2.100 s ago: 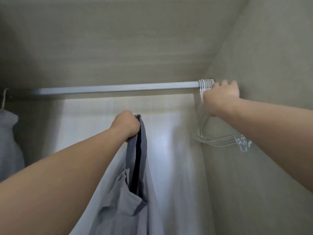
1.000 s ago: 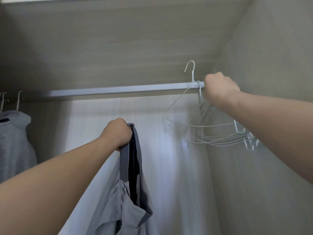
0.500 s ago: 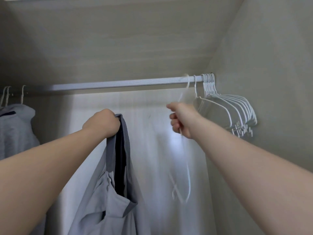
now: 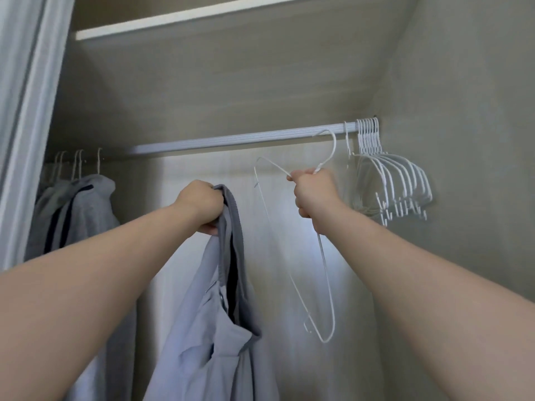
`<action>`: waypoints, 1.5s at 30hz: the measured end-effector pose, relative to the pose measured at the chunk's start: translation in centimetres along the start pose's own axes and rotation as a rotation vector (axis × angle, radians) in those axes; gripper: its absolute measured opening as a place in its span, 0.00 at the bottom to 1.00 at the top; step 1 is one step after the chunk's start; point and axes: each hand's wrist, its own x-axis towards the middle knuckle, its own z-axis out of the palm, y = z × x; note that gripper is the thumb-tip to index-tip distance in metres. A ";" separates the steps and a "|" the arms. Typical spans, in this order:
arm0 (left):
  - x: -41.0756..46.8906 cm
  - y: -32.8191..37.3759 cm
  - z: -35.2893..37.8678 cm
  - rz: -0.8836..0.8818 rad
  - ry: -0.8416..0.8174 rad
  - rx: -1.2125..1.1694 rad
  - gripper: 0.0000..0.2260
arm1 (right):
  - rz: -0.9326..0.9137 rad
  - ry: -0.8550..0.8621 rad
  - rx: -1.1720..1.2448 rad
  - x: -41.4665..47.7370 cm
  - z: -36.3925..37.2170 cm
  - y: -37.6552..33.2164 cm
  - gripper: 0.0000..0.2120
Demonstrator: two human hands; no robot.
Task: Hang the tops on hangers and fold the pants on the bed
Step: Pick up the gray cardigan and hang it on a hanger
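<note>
My left hand (image 4: 202,205) grips the collar of a grey top (image 4: 214,322) with a dark inner band, which hangs down below it inside the wardrobe. My right hand (image 4: 314,191) holds a white wire hanger (image 4: 325,273) near its neck. The hanger is off the rail and tilted, its hook pointing up towards the rail and one end hanging low. The two hands are level, about a hand's width apart.
A silver rail (image 4: 231,138) crosses the wardrobe. Several empty white hangers (image 4: 396,180) bunch at its right end by the side wall. Grey tops (image 4: 78,209) hang at the left end. A shelf edge (image 4: 188,17) runs above, a sliding door frame (image 4: 26,111) on the left.
My right hand took one hanger off the bunch at the rail's right end and brought it left and down, now clear of the rail. My left hand kept gripping the top.
</note>
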 end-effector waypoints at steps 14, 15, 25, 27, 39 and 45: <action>-17.0 13.9 -12.6 0.128 0.479 -0.111 0.08 | -0.141 -0.202 0.285 -11.5 -2.4 -9.3 0.10; -18.7 15.2 -13.5 0.136 0.508 -0.092 0.08 | -0.147 -0.226 0.316 -12.8 -2.7 -10.4 0.11; -33.7 24.5 -23.1 0.015 0.719 0.309 0.09 | -0.110 -0.577 0.688 -26.3 -5.7 -20.4 0.09; -36.5 25.5 -25.2 -0.031 0.747 0.422 0.08 | -0.111 -0.645 0.729 -28.7 -6.0 -22.7 0.09; -57.8 32.2 -37.6 -0.686 0.783 1.008 0.05 | -0.022 -1.118 1.114 -46.7 -7.6 -30.7 0.11; -69.8 33.2 -43.1 -0.899 0.787 1.146 0.08 | 0.096 -1.371 1.175 -57.7 -7.0 -30.6 0.12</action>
